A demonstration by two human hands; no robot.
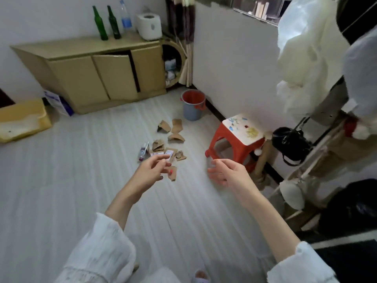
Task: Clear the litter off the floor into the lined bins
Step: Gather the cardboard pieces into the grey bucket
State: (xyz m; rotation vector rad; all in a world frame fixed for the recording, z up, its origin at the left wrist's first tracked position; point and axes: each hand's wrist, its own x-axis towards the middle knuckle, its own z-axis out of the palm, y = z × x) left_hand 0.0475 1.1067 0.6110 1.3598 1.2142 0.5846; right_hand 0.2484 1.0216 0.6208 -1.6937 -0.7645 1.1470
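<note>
Soft, even indoor light; slight motion blur; wide-angle bending at edges.

Two green glass bottles [107,23] and a toilet-paper roll [149,25] are standing atop a tan cabinet [98,74], while a red plastic stool [238,144] is sitting beside the white wall [230,68].

A home: cupboard [98,72], stool [240,137] (plastic), hung clothes [302,58].
</note>
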